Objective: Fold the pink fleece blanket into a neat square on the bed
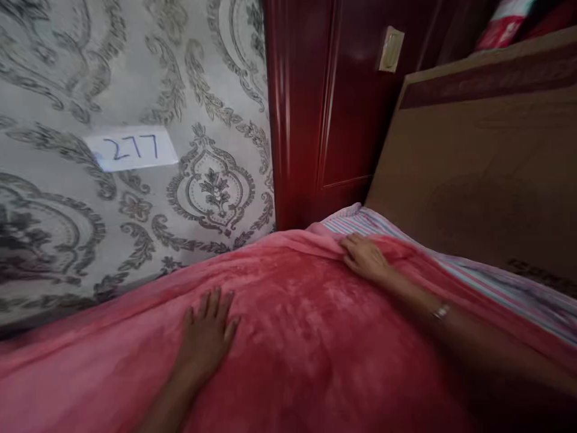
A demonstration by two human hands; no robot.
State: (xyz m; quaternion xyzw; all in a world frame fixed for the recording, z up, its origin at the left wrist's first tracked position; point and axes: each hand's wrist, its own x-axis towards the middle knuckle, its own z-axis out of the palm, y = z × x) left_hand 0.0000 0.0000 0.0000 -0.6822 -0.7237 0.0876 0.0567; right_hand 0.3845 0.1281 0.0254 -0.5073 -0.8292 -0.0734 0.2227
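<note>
A plush pink-red blanket (288,337) is spread over the bed in front of me. My left hand (207,334) lies flat on it at left of centre, fingers spread, holding nothing. Farther off and to the right, my right hand (366,257) is at the blanket's far edge, its fingers curled over a raised fold there. The fingertips are partly lost in the plush. Under the blanket's far and right edges shows a striped sheet (374,222).
Patterned wallpaper (211,186) with a paper marked 277 (135,148) runs along the left. A dark red wooden panel (306,120) with a pale handle plate (392,49) stands at the far end. A large cardboard box (478,168) stands along the right side.
</note>
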